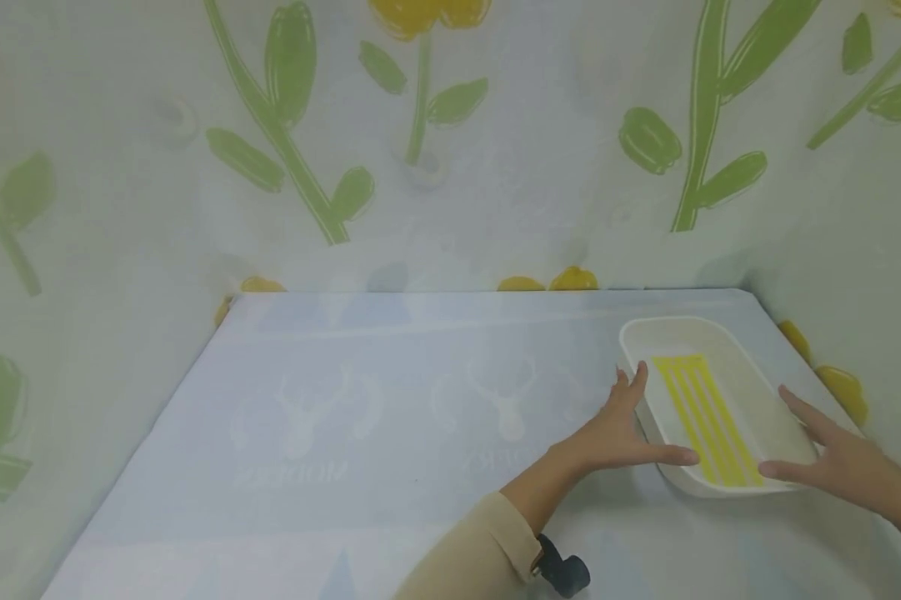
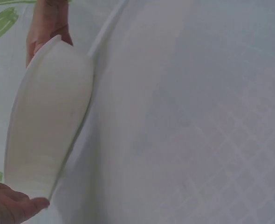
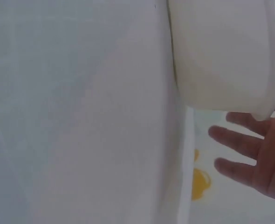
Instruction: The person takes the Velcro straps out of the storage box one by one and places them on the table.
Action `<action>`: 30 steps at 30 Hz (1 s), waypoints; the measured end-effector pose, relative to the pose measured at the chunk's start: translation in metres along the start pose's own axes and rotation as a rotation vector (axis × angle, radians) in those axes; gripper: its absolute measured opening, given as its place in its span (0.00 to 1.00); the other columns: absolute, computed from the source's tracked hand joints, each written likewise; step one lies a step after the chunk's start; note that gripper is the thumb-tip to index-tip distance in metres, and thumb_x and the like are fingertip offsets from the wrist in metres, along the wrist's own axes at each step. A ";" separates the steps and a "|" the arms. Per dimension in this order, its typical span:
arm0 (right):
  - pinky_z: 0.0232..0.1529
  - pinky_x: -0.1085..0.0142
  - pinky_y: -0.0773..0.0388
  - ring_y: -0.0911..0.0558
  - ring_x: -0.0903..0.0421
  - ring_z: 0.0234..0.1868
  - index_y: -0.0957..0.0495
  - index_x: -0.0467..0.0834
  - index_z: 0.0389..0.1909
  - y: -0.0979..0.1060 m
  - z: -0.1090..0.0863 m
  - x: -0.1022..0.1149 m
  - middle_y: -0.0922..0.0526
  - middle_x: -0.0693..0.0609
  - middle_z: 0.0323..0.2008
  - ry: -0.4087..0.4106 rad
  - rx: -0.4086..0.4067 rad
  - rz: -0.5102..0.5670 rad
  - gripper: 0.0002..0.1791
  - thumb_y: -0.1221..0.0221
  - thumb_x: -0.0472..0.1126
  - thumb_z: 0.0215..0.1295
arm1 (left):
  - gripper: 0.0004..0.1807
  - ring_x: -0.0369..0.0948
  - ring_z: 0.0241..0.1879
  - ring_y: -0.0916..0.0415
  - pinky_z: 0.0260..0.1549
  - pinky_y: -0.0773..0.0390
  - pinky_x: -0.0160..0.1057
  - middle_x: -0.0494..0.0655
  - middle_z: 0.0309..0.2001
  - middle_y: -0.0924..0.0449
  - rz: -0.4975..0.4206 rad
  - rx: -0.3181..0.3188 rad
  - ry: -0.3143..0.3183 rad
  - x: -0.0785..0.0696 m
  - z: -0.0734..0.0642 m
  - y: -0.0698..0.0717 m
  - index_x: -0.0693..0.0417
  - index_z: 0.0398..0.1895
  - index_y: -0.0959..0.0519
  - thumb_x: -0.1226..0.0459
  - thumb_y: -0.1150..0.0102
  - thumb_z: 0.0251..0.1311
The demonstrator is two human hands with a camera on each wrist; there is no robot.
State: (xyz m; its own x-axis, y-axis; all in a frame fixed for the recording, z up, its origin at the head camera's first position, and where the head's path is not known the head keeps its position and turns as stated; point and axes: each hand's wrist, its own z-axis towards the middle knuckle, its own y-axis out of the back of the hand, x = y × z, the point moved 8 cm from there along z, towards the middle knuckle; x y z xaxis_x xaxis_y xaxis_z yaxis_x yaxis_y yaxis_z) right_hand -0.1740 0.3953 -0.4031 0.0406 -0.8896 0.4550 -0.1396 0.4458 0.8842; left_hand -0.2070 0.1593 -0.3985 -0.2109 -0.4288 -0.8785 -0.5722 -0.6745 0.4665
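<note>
A white plastic tray (image 1: 750,392) with rounded corners and a raised rim stands at the right of the table. Several yellow stripes (image 1: 708,421) run along its floor; whether they are printed or loose I cannot tell. My left hand (image 1: 611,433) touches the tray's left side, its thumb reaching over the rim and its fingers spread outside. At the opposite side is my right hand (image 1: 843,458), thumb over the near right rim. In the right wrist view its fingers (image 3: 235,140) are straight and spread, beside the tray's wall (image 3: 226,60).
A pale printed cloth covers the table (image 1: 390,417). Behind it and at both sides rise white walls (image 1: 510,192) with green stems and yellow flowers. A dark strapped device (image 1: 563,571) sits on the left wrist, by the beige sleeve (image 1: 473,550).
</note>
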 end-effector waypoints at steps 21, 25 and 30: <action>0.56 0.28 0.77 0.80 0.46 0.70 0.71 0.61 0.73 -0.020 -0.004 -0.027 0.69 0.86 0.61 0.032 -0.030 0.340 0.57 0.36 0.39 0.59 | 0.59 0.34 0.71 0.50 0.64 0.38 0.39 0.38 0.73 0.50 -0.332 -0.194 0.113 0.017 0.010 -0.014 0.30 0.72 0.47 0.60 0.21 0.35; 0.69 0.72 0.69 0.70 0.83 0.64 0.69 0.61 0.73 -0.020 -0.004 -0.025 0.65 0.88 0.61 0.088 -0.003 0.388 0.55 0.38 0.34 0.60 | 0.59 0.33 0.70 0.49 0.63 0.38 0.38 0.35 0.73 0.50 -0.335 -0.184 0.127 0.020 0.009 -0.013 0.27 0.72 0.48 0.60 0.21 0.35; 0.48 0.89 0.44 0.50 0.92 0.53 0.66 0.60 0.74 -0.019 -0.001 -0.019 0.62 0.82 0.65 0.153 0.046 0.433 0.53 0.40 0.32 0.62 | 0.59 0.36 0.69 0.44 0.62 0.35 0.37 0.31 0.72 0.49 -0.358 -0.168 0.146 0.025 0.008 -0.009 0.26 0.71 0.47 0.62 0.21 0.36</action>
State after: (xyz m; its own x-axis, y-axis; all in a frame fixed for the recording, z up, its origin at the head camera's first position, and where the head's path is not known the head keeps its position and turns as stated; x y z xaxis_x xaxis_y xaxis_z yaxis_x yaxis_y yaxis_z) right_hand -0.1709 0.4038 -0.4285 0.1143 -0.5954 0.7952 -0.2200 0.7654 0.6047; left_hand -0.2141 0.1594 -0.4257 0.0993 -0.2215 -0.9701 -0.4490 -0.8800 0.1550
